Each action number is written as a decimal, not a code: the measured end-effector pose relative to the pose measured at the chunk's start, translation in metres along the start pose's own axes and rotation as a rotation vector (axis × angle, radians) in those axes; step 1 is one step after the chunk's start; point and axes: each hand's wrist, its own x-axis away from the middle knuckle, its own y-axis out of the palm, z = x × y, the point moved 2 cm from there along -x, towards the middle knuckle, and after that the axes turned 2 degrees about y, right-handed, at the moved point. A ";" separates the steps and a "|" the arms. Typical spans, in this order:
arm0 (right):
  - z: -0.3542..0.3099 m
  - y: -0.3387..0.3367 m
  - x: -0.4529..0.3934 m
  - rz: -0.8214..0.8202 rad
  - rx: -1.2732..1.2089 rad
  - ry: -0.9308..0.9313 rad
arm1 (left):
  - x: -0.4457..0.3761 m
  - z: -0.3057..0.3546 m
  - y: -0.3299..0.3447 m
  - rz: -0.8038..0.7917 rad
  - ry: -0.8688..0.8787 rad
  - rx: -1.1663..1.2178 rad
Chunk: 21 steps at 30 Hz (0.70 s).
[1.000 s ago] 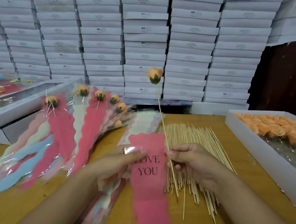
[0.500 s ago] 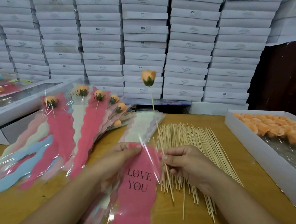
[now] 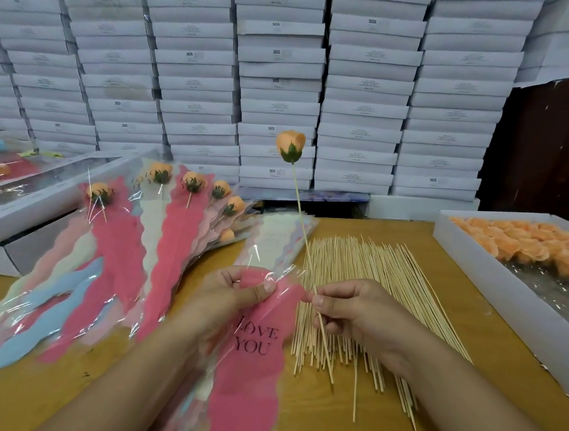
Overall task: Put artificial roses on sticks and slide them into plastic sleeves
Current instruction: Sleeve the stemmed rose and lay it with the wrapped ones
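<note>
Rose [image 3: 290, 145] topmost, stick [image 3: 304, 230] near-upright, pinched by right hand [image 3: 354, 309]

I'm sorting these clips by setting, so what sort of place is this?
Probably a small packing workshop or stockroom. White boxes are stacked along the back wall, loose wooden sticks lie in a pile on the table, and a tray holds many orange roses.

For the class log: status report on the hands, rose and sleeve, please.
Left hand pinches pink sleeve top. Right hand pinches stick, rose up, not yet in sleeve. Nothing blocking.
</note>
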 end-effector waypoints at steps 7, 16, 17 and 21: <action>-0.010 -0.003 0.003 0.079 -0.058 -0.044 | -0.003 0.003 -0.004 0.021 0.002 -0.144; -0.068 -0.012 0.000 0.309 -0.211 -0.296 | -0.003 0.000 -0.001 -0.064 -0.005 -0.142; -0.075 -0.011 -0.002 0.321 -0.238 -0.320 | -0.003 0.000 -0.001 -0.070 -0.005 -0.141; -0.090 -0.004 -0.011 0.317 -0.262 -0.347 | -0.003 0.000 -0.001 -0.088 -0.006 -0.147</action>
